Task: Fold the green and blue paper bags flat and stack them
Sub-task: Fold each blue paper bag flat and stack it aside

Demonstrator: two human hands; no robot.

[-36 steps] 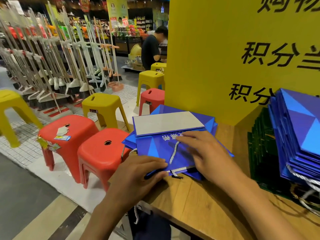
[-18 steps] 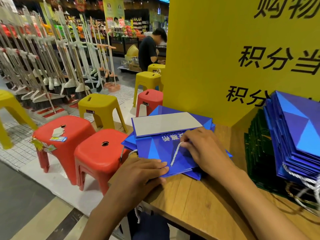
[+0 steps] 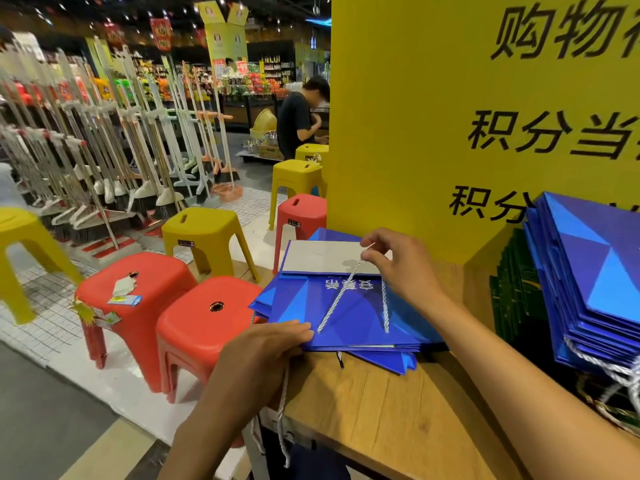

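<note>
My left hand (image 3: 263, 344) lies flat with straight fingers, pinning the top blue bag (image 3: 349, 315) to the folded pile at the tabletop's (image 3: 381, 410) left edge so nothing slides. My right hand (image 3: 405, 271) pinches its cord (image 3: 337, 299) taut, probably to lay it flat. Green bags (image 3: 512, 292) wait at the right edge.

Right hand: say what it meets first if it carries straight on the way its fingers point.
Probably the blue bag's grey base panel, just left of the right hand, which pinches the rope handle. If the hand clears it, the red stool lies beyond; depth is unclear.
</note>
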